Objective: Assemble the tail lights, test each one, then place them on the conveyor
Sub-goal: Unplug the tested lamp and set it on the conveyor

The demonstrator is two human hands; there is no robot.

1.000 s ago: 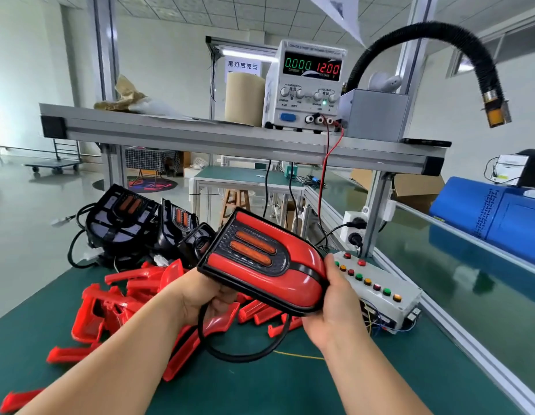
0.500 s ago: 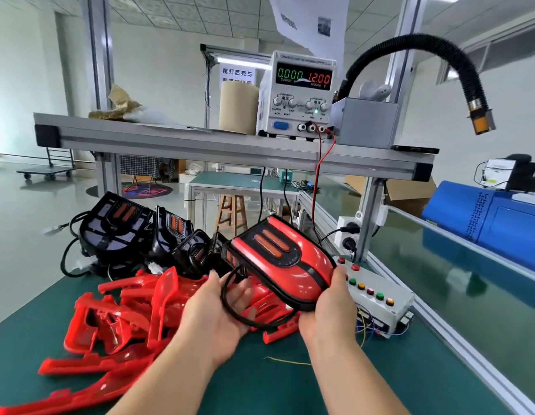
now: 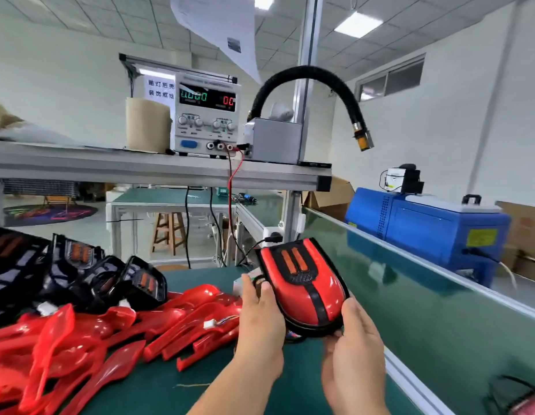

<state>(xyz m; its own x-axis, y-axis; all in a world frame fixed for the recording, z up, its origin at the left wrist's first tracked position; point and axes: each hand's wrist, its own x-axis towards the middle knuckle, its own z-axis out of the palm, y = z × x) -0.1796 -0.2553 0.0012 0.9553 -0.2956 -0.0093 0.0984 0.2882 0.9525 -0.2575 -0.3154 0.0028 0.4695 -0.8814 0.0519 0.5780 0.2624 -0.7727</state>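
The tail light [image 3: 302, 292] is being held in the air above the right end of the bench [image 3: 200, 381], just beside the conveyor [image 3: 425, 298], with its red face turned up. The left grip [image 3: 260, 322] is grasping its left flank, and the right grip [image 3: 353, 345] is clasping its rounded near end, thumb on the rim. I judge that two hands are sharing it so that the wiring underneath is not hanging loose. Placing on the belt is probably the step in hand. Red covers [image 3: 80, 339] and black housings [image 3: 110, 277] are lying heaped on the left, seemingly waiting for assembly.
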